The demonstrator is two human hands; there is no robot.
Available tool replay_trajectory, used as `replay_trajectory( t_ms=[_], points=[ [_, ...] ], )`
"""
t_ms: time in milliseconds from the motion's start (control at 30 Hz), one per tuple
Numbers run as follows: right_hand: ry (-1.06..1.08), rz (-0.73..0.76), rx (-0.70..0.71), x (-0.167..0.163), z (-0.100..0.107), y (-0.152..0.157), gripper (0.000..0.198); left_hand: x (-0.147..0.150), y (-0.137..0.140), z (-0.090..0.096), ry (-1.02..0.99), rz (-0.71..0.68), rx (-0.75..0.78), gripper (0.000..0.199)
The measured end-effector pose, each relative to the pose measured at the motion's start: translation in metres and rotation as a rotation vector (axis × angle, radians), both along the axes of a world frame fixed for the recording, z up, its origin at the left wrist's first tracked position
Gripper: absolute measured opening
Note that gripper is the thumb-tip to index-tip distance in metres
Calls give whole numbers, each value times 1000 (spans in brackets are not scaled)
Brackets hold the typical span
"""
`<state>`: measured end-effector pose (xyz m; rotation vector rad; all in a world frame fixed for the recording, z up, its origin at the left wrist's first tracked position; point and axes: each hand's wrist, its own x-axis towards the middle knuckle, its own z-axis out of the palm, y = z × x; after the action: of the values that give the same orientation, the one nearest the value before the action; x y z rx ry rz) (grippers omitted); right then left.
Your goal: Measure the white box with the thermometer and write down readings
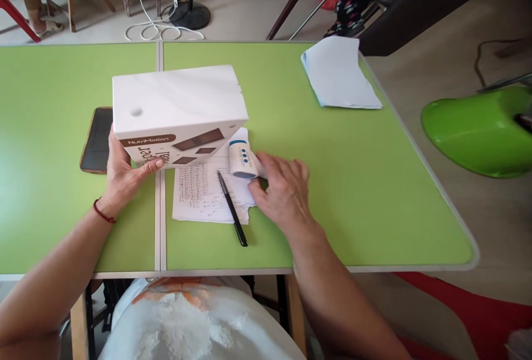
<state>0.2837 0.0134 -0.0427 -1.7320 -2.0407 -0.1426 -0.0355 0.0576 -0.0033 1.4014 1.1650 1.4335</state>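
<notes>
My left hand [124, 169] grips the lower left side of a white box [178, 99] printed "NutriMotion", its thumb along the printed face. The box is held tilted above the table, and its underside is hidden. In my right hand [286, 188] is the grip of a white and blue infrared thermometer [241, 159] with blue buttons, just right of the box. Below them lies a sheet of paper [191, 205] covered in handwriting, partly hidden by the box and the thermometer. A black pen [231, 207] rests slantwise across that sheet.
A dark phone [96, 141] lies left of the box, partly covered by it. Folded white paper [338, 75] is at the far right of the green table [353, 199]. Beyond the table are a stand base [190, 16], a white cable [153, 27] and a green plastic seat [477, 133].
</notes>
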Motion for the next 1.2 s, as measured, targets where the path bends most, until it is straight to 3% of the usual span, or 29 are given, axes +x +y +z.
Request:
replay_trajectory(
  t_ms=[167,300,367,433,567,600,733,1200],
  points=[
    [108,-15,54,0,-5,3,47,-4,4,-2,84,6,-67,82],
    [497,-83,123,-7,17,-7,51,-3,-3,12,109,69,-50,82],
    [813,-50,32,-18,41,-20,37,-1,-9,19,95,71,-57,80],
    [1132,95,-101,-35,67,-35,28,2,-18,24,-15,28,-89,78],
    [1633,404,-362,-75,105,-61,41,10,-31,27,-239,-84,-256,79],
    [1702,401,-434,-85,108,-65,41,11,-33,27,-262,-109,-302,80],
    [1739,310,-591,-114,101,-73,40,15,-35,23,-282,-121,-400,83],
    [1714,283,-626,-133,94,-50,23,16,-32,16,-264,-145,-349,80]
  ],
)
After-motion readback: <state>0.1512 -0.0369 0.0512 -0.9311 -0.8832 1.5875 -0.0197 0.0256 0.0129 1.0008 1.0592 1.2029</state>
